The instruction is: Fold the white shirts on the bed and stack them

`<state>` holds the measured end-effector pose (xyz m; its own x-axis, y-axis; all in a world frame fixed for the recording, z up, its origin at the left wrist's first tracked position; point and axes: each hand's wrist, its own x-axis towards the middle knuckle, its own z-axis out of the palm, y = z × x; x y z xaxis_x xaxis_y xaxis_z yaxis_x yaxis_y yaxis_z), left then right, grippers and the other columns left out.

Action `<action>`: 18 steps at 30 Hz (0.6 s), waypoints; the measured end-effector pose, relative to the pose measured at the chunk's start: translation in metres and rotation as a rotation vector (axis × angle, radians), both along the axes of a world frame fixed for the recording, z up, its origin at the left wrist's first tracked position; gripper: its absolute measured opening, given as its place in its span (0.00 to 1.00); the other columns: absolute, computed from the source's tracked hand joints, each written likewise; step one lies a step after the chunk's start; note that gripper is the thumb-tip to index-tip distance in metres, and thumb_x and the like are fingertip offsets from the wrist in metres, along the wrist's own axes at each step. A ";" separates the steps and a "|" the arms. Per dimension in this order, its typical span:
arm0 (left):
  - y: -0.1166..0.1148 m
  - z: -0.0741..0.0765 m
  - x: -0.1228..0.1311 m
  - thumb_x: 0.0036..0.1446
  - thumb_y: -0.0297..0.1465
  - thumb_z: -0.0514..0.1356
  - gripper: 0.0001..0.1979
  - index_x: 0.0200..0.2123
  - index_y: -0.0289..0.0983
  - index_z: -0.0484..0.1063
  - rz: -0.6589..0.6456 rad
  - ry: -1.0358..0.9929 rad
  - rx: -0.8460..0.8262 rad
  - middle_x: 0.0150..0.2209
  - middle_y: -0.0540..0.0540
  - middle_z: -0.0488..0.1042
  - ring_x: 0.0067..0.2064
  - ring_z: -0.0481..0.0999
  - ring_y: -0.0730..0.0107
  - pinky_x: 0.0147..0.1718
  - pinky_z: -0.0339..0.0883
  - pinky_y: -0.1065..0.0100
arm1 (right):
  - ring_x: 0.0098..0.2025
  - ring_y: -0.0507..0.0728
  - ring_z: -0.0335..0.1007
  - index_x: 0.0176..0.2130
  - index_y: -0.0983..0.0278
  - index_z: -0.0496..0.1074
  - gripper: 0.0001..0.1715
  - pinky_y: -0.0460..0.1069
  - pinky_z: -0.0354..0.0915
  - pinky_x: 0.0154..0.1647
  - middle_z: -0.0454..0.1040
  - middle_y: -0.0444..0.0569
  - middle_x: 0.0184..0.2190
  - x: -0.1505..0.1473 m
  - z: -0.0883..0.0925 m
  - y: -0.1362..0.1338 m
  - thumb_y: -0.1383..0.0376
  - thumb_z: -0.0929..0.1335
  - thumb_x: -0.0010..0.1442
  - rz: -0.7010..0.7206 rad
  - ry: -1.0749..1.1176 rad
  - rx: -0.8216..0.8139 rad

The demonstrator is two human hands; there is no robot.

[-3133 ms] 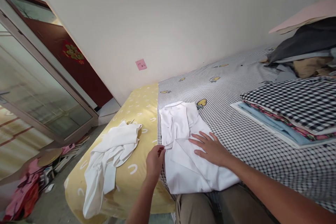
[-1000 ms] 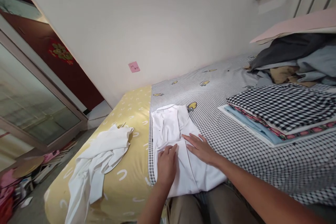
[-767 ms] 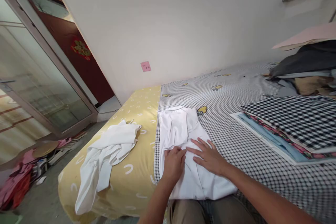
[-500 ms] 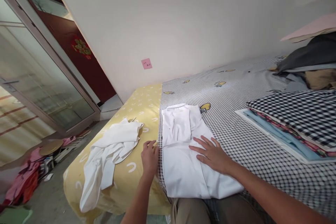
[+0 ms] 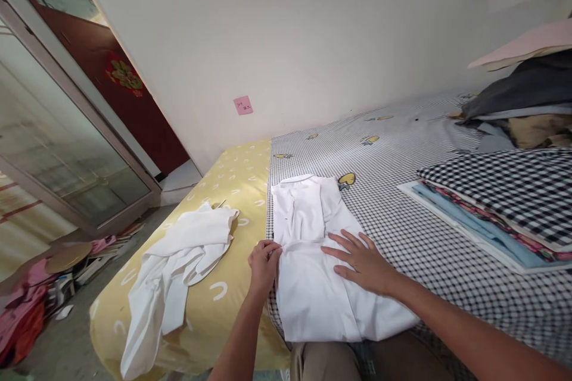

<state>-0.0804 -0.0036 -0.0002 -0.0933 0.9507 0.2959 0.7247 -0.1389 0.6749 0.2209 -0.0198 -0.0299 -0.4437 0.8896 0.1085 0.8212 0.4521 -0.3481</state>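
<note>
A white shirt [image 5: 313, 292] lies folded lengthwise on the checked side of the bed, its collar toward the wall and its lower end by my lap. My left hand [image 5: 264, 265] is at the shirt's left edge, thumb and fingers pinched on the cloth near mid-length. Spread flat on the right half of the shirt is my right hand [image 5: 361, 262], its fingers apart and pointing left. A sleeve [image 5: 308, 214] lies folded over the upper part of the shirt.
Another white garment [image 5: 183, 256] lies loosely crumpled on the yellow sheet [image 5: 223, 321] to the left. On the right, a stack of folded clothes [image 5: 500, 196] sits on the checked sheet [image 5: 393, 202]. Dark clothes [image 5: 522, 92] are piled behind it. A wall [image 5: 286, 41] borders the far side.
My left hand has moved right from beside the shirt to its left edge and now pinches the cloth. My right hand stays flat on the shirt. The view has shifted slightly.
</note>
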 end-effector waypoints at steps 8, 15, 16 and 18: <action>0.013 0.025 0.009 0.62 0.29 0.54 0.13 0.29 0.41 0.76 0.117 0.181 -0.088 0.43 0.45 0.79 0.48 0.76 0.59 0.55 0.65 0.51 | 0.76 0.70 0.41 0.67 0.36 0.60 0.30 0.75 0.39 0.72 0.51 0.39 0.74 0.000 0.003 0.000 0.42 0.60 0.69 0.002 0.017 -0.022; -0.015 0.037 0.035 0.66 0.22 0.46 0.21 0.51 0.38 0.75 0.184 0.408 0.216 0.63 0.35 0.69 0.66 0.66 0.55 0.67 0.51 0.45 | 0.76 0.70 0.41 0.67 0.37 0.62 0.29 0.76 0.36 0.71 0.53 0.41 0.74 0.001 0.005 -0.001 0.45 0.63 0.69 0.016 0.094 -0.039; -0.020 0.034 0.042 0.68 0.24 0.46 0.21 0.54 0.40 0.75 0.057 0.499 0.321 0.65 0.37 0.68 0.69 0.63 0.57 0.70 0.47 0.47 | 0.76 0.70 0.41 0.66 0.37 0.63 0.29 0.76 0.36 0.71 0.54 0.41 0.74 0.000 0.006 -0.001 0.45 0.63 0.69 0.016 0.113 -0.039; -0.028 0.023 0.055 0.70 0.28 0.48 0.21 0.59 0.45 0.72 -0.259 0.681 0.450 0.68 0.43 0.66 0.71 0.59 0.61 0.71 0.45 0.48 | 0.76 0.70 0.42 0.65 0.38 0.65 0.28 0.76 0.35 0.71 0.55 0.42 0.73 -0.001 0.008 -0.002 0.46 0.65 0.67 0.009 0.154 -0.036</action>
